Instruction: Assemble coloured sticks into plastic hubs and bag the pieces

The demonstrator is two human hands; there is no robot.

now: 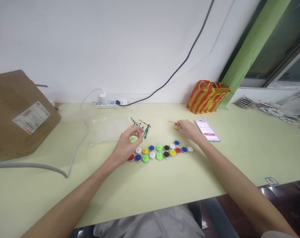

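Note:
My left hand (128, 142) is closed, thumb and fingertips together, beside a loose pile of thin coloured plastic sticks (147, 130) in blue, red, green and black. Whatever it pinches, if anything, is hidden. My right hand (188, 129) is closed on a small red and yellow plastic piece (176, 126), and a thin red stick (172, 122) juts out to its left. Between my forearms, rows of small round discs with raised centres, such as a green disc (159, 156) and a black disc (166, 154), stand on clear bases. A blue disc (176, 143) sits above the rows.
A clear plastic bag (105, 130) lies left of the sticks. Right of my right hand is a phone (207, 130) showing a timer. A cardboard box (21, 112), a power strip (110, 104) with cables, and a striped bag (205, 97) stand along the table's back and left.

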